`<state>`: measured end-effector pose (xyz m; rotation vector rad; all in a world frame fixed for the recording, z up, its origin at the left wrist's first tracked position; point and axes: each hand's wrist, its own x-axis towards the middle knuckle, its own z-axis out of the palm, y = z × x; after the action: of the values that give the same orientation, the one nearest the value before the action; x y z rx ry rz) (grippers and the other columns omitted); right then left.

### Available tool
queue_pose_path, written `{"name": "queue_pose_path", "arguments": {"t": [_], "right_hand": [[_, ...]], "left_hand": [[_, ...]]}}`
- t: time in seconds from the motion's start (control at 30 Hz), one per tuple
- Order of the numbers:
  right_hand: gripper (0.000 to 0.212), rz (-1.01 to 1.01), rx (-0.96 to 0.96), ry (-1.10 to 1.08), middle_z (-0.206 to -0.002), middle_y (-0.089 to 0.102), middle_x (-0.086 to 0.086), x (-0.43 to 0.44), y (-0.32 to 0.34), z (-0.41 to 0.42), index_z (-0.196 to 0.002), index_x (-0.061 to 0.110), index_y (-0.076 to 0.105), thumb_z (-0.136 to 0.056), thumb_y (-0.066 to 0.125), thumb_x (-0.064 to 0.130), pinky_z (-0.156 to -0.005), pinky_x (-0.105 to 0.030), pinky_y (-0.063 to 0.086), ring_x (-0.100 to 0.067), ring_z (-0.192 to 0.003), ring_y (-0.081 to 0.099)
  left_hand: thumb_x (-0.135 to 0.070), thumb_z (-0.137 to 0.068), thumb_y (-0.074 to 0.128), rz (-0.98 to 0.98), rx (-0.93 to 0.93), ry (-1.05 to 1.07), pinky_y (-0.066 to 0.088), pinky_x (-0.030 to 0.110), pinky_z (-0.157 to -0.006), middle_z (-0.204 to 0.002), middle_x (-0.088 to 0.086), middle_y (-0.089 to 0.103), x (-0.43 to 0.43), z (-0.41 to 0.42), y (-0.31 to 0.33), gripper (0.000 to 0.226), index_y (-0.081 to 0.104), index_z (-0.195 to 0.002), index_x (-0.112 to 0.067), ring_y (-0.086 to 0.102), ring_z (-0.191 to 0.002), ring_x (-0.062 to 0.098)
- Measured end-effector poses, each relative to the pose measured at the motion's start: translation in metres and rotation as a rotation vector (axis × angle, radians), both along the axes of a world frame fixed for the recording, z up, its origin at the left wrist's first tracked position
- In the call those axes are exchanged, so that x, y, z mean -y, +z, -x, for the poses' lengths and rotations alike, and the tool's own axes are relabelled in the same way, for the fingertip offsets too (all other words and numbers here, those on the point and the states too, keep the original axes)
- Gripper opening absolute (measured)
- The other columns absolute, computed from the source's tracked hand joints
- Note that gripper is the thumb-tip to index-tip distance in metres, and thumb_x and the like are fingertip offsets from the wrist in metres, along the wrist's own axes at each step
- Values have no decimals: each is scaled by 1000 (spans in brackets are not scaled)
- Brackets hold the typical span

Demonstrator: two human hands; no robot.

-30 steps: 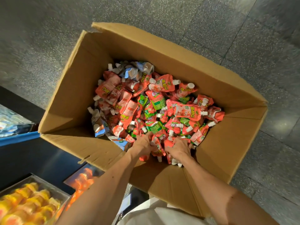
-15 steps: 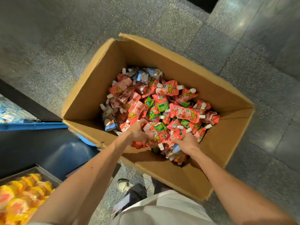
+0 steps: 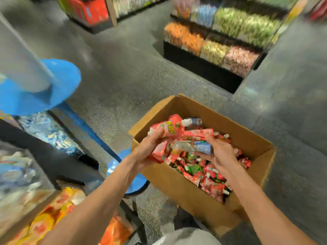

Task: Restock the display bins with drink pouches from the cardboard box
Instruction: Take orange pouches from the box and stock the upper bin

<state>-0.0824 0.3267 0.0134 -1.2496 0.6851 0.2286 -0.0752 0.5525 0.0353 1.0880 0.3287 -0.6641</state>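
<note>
An open cardboard box stands on the floor, lower right of centre, filled with red and green drink pouches. Above its near left part, both hands hold up a bundle of drink pouches, mostly red with a couple of blue ones. My left hand grips the bundle from the left. My right hand cups it from the right, fingers curled round a blue pouch. The picture is blurred by motion.
Display bins sit at the left: one with blue packs, one with pale packs, one with orange-yellow packs. A blue stand rises at the left. Shelves of coloured goods stand across the grey floor.
Both hands have come up out of the box with a bundle of pouches. The view has swung up and left, so shelves and bins now show.
</note>
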Motion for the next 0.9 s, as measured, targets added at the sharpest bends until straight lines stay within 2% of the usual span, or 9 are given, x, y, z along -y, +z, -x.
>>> {"name": "queue_pose_path", "arguments": {"t": [0.07,0.17,0.27,0.33,0.4,0.53,0.6,0.7,0.9], "right_hand": [[30,-110,74,-39,-100,69,-25,-39,27,7,-111,-7,60,-95,62,18,-69,-46,61,-30,-80,70],[22,-208,195,-25,-89,73,-17,-97,68,24,-107,-2,64,-95,63,17,-65,-44,62,-25,-74,72],[16,-239,318,73,-87,74,-13,-153,97,49,-102,3,66,-96,60,17,-78,-46,60,-23,-75,72],[21,-238,415,118,-94,72,-20,-189,109,66,-101,-1,67,-94,62,19,-88,-51,56,-31,-85,69],[30,-113,565,108,-87,69,-18,-224,116,81,-92,3,69,-82,75,30,-83,-49,54,-28,-79,63],[31,199,942,197,-72,69,16,-281,122,111,-94,15,67,-75,75,38,-66,-15,47,3,-67,59],[25,305,1097,339,-80,69,15,-307,125,130,-101,20,65,-84,73,36,-69,-13,48,4,-76,63],[27,440,1368,455,-92,66,5,-340,120,144,-109,5,65,-87,73,19,-77,-4,45,11,-88,61],[27,459,1807,802,-120,66,-2,-386,115,145,-117,7,66,-91,65,16,-101,-30,48,-18,-117,59]], "left_hand": [[-41,-103,40,29,75,71,55,34,-91,-118,15,70,-27,24,36,47,72,-117,-9,68,-104,24],[-45,-98,48,91,170,194,55,20,-68,-104,5,75,-65,63,89,45,82,-88,-15,71,-74,9],[-37,-104,27,217,291,300,50,17,-50,-82,-5,75,-101,102,126,66,81,-72,-18,64,-51,4],[-36,-103,26,331,339,324,55,22,-59,-81,4,76,-119,129,146,64,81,-85,-11,70,-64,10],[-38,-102,33,408,330,446,54,23,-58,-77,5,74,-151,149,146,54,80,-93,-11,68,-62,12],[-45,-75,68,338,310,697,46,21,-40,-61,2,63,-202,193,147,40,68,-97,-12,57,-42,10],[-44,-62,82,399,216,792,48,21,-39,-74,8,64,-223,213,145,56,66,-103,-8,57,-46,14],[-45,-69,78,457,162,858,50,20,-47,-95,10,58,-248,246,145,60,67,-114,-7,50,-64,14],[-32,-47,99,564,249,951,55,28,-47,-81,15,65,-285,288,135,75,71,-107,2,61,-58,21]]}}
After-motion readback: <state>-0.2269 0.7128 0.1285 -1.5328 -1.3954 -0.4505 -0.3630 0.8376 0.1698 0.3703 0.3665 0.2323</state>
